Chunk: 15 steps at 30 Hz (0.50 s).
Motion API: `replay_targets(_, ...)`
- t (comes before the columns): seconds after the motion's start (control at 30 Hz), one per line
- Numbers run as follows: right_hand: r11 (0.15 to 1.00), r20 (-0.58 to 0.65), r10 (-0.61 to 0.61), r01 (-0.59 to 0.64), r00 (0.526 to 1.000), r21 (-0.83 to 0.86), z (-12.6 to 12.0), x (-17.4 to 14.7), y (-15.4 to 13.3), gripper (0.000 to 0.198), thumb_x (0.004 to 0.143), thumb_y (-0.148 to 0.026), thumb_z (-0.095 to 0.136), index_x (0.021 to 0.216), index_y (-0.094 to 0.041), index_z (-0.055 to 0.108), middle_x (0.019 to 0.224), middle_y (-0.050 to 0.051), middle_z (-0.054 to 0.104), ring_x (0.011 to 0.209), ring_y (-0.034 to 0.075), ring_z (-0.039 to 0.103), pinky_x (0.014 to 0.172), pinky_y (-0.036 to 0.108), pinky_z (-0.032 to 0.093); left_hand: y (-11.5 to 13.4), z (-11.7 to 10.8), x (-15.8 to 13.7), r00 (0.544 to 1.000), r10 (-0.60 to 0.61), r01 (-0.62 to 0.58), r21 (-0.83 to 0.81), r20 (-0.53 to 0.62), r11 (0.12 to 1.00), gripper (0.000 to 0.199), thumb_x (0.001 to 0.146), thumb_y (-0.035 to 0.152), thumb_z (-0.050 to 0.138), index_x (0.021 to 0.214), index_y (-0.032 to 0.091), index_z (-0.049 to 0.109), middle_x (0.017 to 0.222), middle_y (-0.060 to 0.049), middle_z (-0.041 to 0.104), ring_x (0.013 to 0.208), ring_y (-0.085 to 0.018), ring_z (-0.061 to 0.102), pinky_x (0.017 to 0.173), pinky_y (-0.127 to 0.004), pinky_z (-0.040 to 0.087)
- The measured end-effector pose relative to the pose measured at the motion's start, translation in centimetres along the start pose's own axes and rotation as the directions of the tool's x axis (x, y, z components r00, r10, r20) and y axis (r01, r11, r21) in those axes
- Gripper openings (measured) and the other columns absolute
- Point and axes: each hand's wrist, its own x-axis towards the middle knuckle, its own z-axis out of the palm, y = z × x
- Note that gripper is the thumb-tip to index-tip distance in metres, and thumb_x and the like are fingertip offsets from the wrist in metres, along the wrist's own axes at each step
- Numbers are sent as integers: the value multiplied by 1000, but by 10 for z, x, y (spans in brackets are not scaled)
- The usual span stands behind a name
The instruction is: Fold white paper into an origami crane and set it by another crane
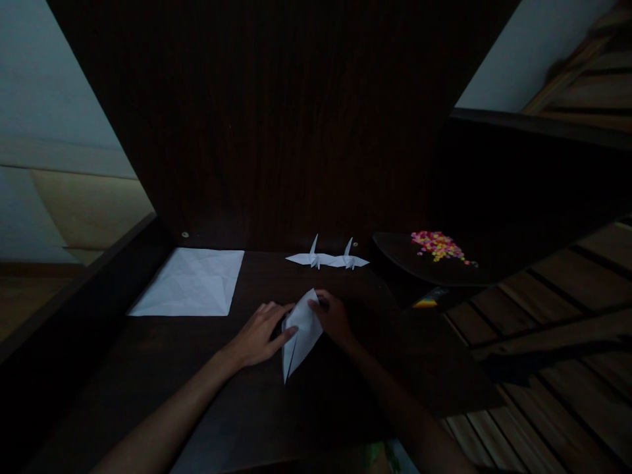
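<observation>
A white folded paper (pixel 307 332), shaped like a long kite with a slit at its lower point, lies between my hands on the dark desk. My left hand (pixel 263 334) touches its left edge, the thumb resting on the front face and the fingers behind. On the upper right edge, my right hand (pixel 333 317) pinches the paper between thumb and fingers. Just beyond stand two white paper cranes (pixel 315 259), side by side with wingtips touching or overlapping. A flat, creased white paper sheet (pixel 190 283) lies at the left.
A dark curved shelf (pixel 395 253) at the right bears a heap of small colourful pieces (pixel 439 245). The desk (pixel 148 368) has a raised side board at left and a tall back panel (pixel 276 131). Wooden slats (pixel 557 296) show at right.
</observation>
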Motion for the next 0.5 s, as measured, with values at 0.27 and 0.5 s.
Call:
replay_targets(0.27,996,-64,58,-62,996,-57,-2,2,6,23,74,-33,60,93,-19,62,77,2,68,67,18,64,62,28,49,-3,5,-3,996,90,-91,40,10,995,54,93,46,46,140,21,37,141,-10,46,125,-28,43,107,-49,32)
replay_targets(0.5,997,-192,73,-77,979,-13,-4,5,7,25,70,-32,64,88,-19,55,68,-1,61,61,16,59,59,27,47,-3,6,-4,991,135,-136,68,22,988,51,95,41,44,143,25,36,145,-8,42,127,-27,41,106,-49,34)
